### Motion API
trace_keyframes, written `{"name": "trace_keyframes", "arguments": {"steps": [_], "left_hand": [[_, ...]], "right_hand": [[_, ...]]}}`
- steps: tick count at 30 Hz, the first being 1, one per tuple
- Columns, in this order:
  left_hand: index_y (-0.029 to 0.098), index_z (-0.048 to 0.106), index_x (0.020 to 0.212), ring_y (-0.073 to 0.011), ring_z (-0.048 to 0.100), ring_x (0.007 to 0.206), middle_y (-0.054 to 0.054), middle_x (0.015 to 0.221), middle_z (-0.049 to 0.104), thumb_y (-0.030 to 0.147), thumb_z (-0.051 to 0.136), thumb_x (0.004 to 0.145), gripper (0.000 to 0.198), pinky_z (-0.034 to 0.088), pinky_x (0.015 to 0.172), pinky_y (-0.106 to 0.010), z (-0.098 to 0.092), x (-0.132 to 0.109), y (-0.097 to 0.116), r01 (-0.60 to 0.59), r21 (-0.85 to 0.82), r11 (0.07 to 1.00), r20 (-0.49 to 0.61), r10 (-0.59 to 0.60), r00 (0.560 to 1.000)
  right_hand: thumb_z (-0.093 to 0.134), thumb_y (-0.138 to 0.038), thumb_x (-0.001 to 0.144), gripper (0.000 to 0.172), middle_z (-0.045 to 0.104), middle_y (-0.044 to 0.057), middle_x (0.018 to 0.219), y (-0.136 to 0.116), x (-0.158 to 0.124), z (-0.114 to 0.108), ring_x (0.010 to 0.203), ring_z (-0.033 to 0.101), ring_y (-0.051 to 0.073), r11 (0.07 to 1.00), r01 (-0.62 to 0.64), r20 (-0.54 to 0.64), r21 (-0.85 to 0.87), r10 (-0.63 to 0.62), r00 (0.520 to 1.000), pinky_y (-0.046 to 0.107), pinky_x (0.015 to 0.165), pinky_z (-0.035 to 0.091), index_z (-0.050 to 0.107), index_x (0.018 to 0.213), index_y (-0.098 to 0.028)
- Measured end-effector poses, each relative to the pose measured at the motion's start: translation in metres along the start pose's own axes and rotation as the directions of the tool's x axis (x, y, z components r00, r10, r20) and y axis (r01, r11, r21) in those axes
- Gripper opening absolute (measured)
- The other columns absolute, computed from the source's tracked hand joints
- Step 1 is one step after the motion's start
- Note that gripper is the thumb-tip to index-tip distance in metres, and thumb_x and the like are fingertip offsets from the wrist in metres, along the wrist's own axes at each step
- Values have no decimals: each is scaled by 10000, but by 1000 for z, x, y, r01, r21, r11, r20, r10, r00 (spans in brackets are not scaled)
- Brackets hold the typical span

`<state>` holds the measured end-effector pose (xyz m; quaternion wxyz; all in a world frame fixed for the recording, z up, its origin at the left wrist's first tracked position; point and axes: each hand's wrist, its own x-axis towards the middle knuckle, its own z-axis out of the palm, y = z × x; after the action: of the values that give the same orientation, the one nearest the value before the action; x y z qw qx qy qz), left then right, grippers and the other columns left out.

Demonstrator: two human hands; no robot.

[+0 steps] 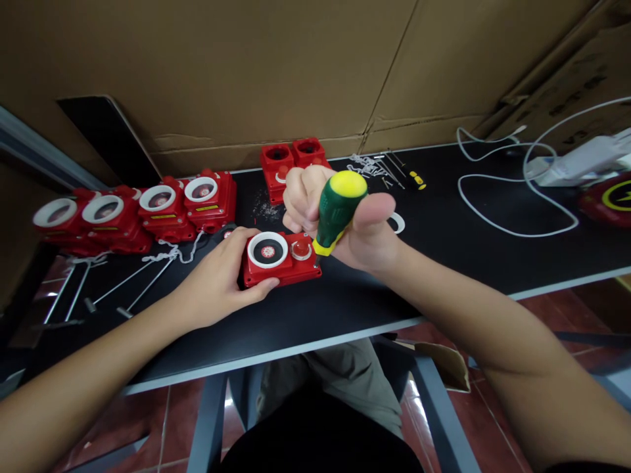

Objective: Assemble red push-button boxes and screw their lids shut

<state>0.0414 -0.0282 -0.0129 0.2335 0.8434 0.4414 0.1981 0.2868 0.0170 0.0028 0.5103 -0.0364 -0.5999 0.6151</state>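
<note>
No legible text on the held red box [296, 270]; yellow labels [208, 208] behind too blurred

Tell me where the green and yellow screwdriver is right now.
Centre of the head view: the screwdriver is gripped in the right hand, tip down at the right end of the red box that the left hand holds.

Red units [133, 213] in a row, nine o'clock; white cable [513, 231], two o'clock; cardboard wall [296, 66], twelve o'clock.
</note>
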Motion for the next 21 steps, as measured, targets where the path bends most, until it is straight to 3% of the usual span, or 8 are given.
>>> {"name": "trace_keyframes", "arguments": {"steps": [6, 11, 16, 19, 21], "left_hand": [[177, 569, 1367, -370, 753, 1152, -152, 1311, 725, 675, 733, 957, 666, 623, 1063, -524, -1, 0, 1, -4, -14, 1000, 0, 4, 1000], [180, 560, 1393, -366, 749, 1157, -157, 1326, 719, 670, 731, 969, 670, 617, 1052, -527, 0, 0, -1, -16, -16, 1000, 1, 16, 1000], [184, 558, 1391, -369, 746, 1164, -158, 1329, 717, 681, 732, 959, 681, 613, 1057, -532, 0, 0, 0, -15, -14, 1000, -3, 15, 1000], [173, 561, 1383, -369, 749, 1146, -156, 1307, 722, 673, 731, 961, 675, 616, 1048, -536, -1, 1, 2, -1, -21, 1000, 6, 1, 1000], [177, 564, 1373, -369, 750, 1137, -149, 1295, 723, 669, 723, 964, 660, 617, 1045, -538, -1, 1, 2, 0, -24, 1000, 9, 0, 1000]], "right_hand": [[671, -933, 922, 734, 549, -23, 737, -7, 0, 6, 633, 505, 103, 992, -70, 85, 103, 61, 995, 248, 647, 497, 543, 881, -211], [387, -947, 1040, 834, 451, -36, 513, -10, 5, 4, 470, 450, 108, 980, -87, 180, 178, 55, 982, 257, 555, 469, 594, 739, -198], [419, -832, 1110, 774, 434, -46, 541, -4, 8, 3, 452, 402, 83, 976, -5, 167, 219, -33, 985, 219, 490, 410, 661, 774, -177], [516, -856, 1064, 737, 442, -51, 550, 2, 6, 4, 469, 424, 80, 982, 30, 141, 188, -57, 988, 211, 496, 425, 618, 775, -186], [572, -915, 997, 750, 474, -45, 571, 2, 4, 5, 491, 439, 84, 988, -11, 138, 154, -11, 990, 216, 498, 429, 584, 780, -197]]}}
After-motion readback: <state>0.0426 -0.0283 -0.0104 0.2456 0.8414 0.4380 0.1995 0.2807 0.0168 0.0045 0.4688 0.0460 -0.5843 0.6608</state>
